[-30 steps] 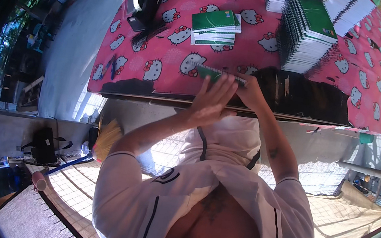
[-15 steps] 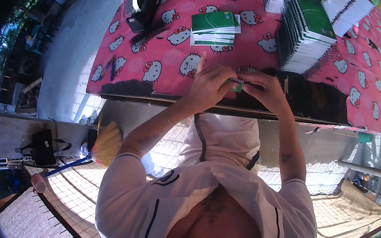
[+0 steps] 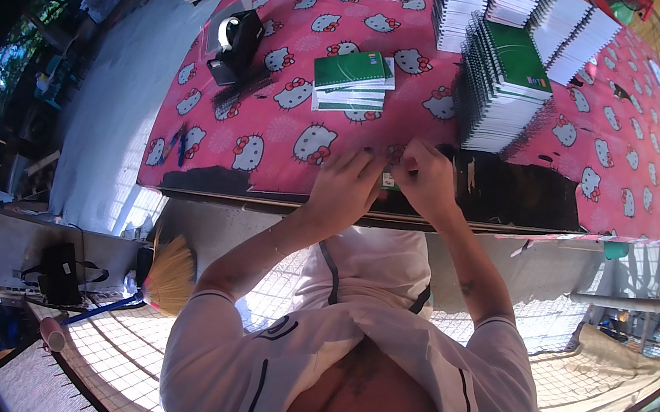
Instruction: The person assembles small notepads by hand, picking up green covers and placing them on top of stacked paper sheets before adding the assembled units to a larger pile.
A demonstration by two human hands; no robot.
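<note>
A small green-and-white piece [image 3: 389,182], mostly hidden by my fingers, sits between my hands at the table's near edge. My left hand [image 3: 348,185] is closed along its left side, fingers together. On its other side my right hand [image 3: 429,182] has its fingers curled into a pinch just above the piece; what they hold, if anything, is hidden. Beyond my hands, a loose pile of green-covered cards or booklets [image 3: 351,73] lies fanned on the pink tablecloth [image 3: 290,128]. A tall stack of green spiral notebooks [image 3: 505,91] stands to the right of it.
A black tape dispenser [image 3: 236,43] stands at the left, with pens [image 3: 181,144] closer to me. More white-paged spiral notebooks [image 3: 461,12] rise behind the stack. A black patch [image 3: 520,188] shows along the front edge. A broom [image 3: 170,276] leans below left.
My right hand has lifted and curled its fingers over the piece. My left hand's raised index finger has come down beside the others. The view has shifted, showing more of the table's far side.
</note>
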